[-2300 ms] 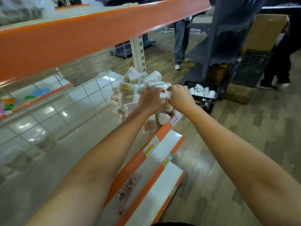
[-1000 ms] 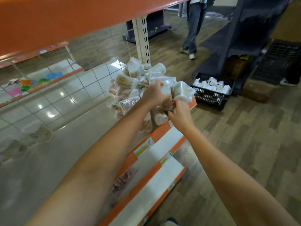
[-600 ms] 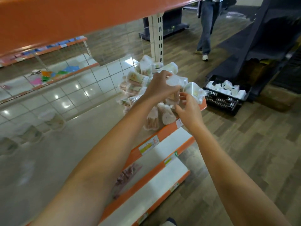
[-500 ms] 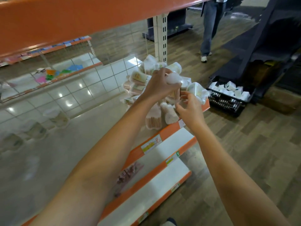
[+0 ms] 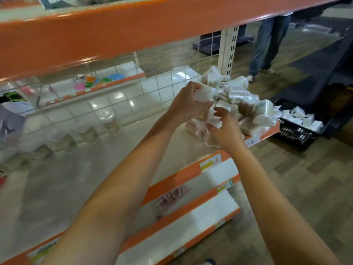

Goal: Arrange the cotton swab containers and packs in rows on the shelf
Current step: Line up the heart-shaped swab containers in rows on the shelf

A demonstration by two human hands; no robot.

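A heap of clear cotton swab containers and packs [image 5: 241,98] lies at the right end of the pale shelf [image 5: 91,175]. My left hand [image 5: 188,105] grips one clear container [image 5: 204,94] at the heap's left side, lifted a little off it. My right hand [image 5: 226,130] hovers over the near packs with fingers spread and loosely bent, holding nothing. Several containers [image 5: 87,133] stand in a blurred row along the shelf's back, to the left.
An orange shelf beam [image 5: 133,31] hangs low overhead. Lower orange-edged shelves [image 5: 191,209] stick out below. A black crate [image 5: 295,133] of white packs sits on the floor to the right. A person's legs [image 5: 266,44] stand beyond the white upright post [image 5: 228,52].
My right hand let go of the clear container it held, which now lies on the heap's right side. My left hand pulled its container leftward. The view swung left, showing the back row.
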